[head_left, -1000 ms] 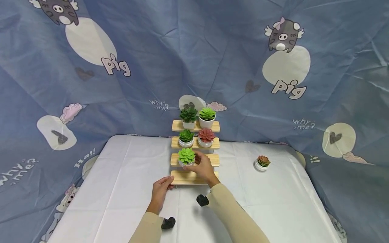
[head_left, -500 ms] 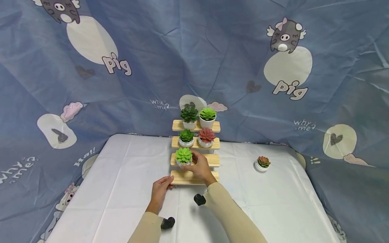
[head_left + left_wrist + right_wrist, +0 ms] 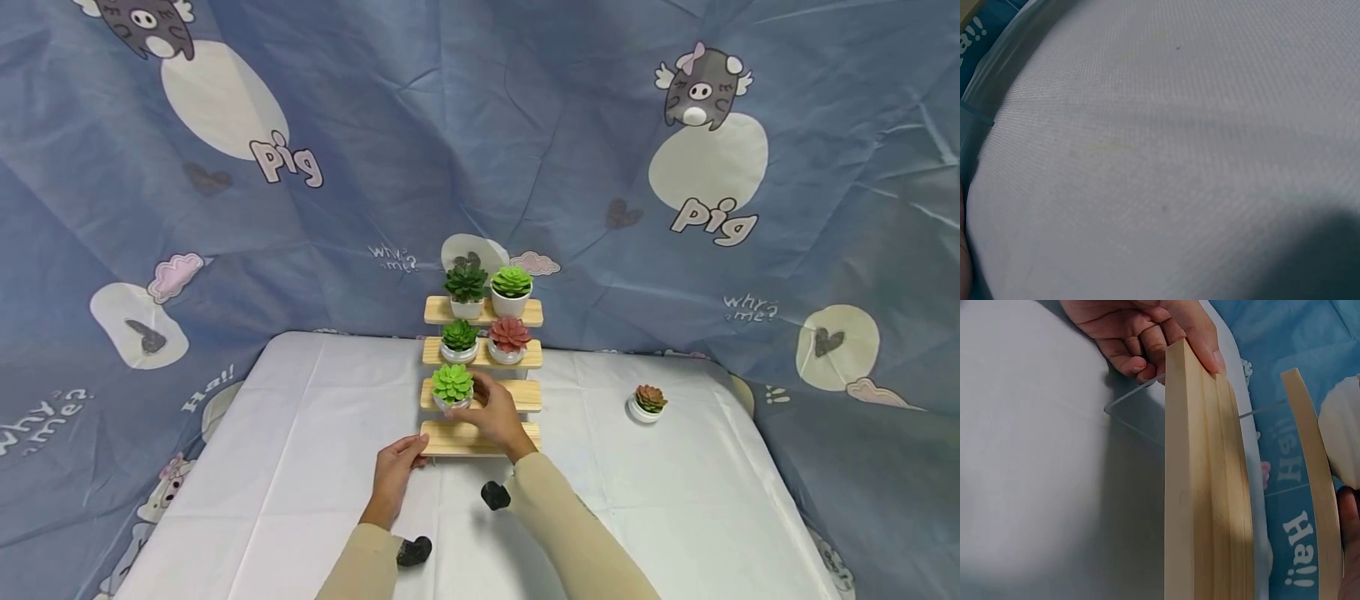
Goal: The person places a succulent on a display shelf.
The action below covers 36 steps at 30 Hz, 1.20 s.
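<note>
A bright green potted succulent (image 3: pixel 452 384) is at the left end of the third plank down on a wooden tiered stand (image 3: pixel 480 440). My right hand (image 3: pixel 497 417) holds its white pot from the right side, thumb in front. In the right wrist view, only fingers (image 3: pixel 1349 519) and part of the pot (image 3: pixel 1340 434) show at the right edge. My left hand (image 3: pixel 397 468) grips the lowest plank's left end. The right wrist view shows that hand's thumb on top of the plank (image 3: pixel 1210 487) and curled fingers beneath. Mostly white cloth fills the left wrist view.
Dark green (image 3: pixel 466 285) and light green succulents (image 3: pixel 512 283) stand on the top plank. Below them sit a green (image 3: pixel 460 335) and a red one (image 3: pixel 509 335). A brownish-red succulent (image 3: pixel 648 402) stands on the white tablecloth (image 3: pixel 675 500), right. Blue printed fabric (image 3: pixel 480 150) hangs behind.
My right hand has shifted the bright green succulent slightly left along its plank, with barely any motion in the last half second. The left hand keeps its grip on the stand.
</note>
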Motion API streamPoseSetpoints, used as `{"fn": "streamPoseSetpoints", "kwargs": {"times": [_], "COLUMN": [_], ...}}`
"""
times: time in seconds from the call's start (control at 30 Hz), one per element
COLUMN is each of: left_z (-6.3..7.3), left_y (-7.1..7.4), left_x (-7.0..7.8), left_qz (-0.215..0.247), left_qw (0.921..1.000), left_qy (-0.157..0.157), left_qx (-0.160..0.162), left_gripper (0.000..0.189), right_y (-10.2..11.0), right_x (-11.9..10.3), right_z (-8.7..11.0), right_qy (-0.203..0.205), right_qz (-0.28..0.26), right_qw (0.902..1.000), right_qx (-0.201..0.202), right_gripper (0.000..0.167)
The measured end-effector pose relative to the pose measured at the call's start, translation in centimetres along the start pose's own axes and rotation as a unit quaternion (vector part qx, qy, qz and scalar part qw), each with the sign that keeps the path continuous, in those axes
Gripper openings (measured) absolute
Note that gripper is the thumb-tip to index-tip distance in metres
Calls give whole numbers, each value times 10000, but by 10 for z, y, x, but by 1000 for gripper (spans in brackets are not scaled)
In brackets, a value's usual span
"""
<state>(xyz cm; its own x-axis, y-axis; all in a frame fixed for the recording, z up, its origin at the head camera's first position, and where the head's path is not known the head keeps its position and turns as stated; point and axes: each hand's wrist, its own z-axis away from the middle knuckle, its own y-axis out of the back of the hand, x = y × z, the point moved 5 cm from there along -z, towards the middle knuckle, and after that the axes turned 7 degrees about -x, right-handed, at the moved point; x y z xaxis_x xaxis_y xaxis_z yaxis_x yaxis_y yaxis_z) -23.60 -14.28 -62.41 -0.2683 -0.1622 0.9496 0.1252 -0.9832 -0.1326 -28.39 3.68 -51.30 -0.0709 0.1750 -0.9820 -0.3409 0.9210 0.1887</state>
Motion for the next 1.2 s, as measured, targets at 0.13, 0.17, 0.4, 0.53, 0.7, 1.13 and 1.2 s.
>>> {"fn": "streamPoseSetpoints", "kwargs": {"times": [0.13,0.17,0.4,0.53,0.7,1.13,1.2], "left_z": [0,0,4,5,2,-2,-2], "left_y": [-1,-1,0,0,1,-1,0], "left_x": [-1,-1,2,1,-4,-5,-4], "left_qz": [-18,-28,98,117,-3,-168,-191], "left_qw": [10000,10000,9988,9984,9997,9998,9997], "left_qy": [15,-15,-467,-543,-117,-7,3], "left_qx": [80,92,46,88,235,117,137], "left_gripper": [37,37,42,44,42,41,40], "right_y": [9,13,43,62,87,152,160], "right_x": [1,1,9,16,28,72,78], "right_z": [8,9,23,33,45,88,95], "right_qy": [31,48,287,708,783,219,269], "right_qz": [-299,-340,-266,-128,-162,-955,-1081], "right_qw": [9995,9993,9992,9968,9933,9687,9594], "right_qx": [-114,-134,96,348,832,2283,2590], "right_gripper": [72,71,65,63,59,68,67]}}
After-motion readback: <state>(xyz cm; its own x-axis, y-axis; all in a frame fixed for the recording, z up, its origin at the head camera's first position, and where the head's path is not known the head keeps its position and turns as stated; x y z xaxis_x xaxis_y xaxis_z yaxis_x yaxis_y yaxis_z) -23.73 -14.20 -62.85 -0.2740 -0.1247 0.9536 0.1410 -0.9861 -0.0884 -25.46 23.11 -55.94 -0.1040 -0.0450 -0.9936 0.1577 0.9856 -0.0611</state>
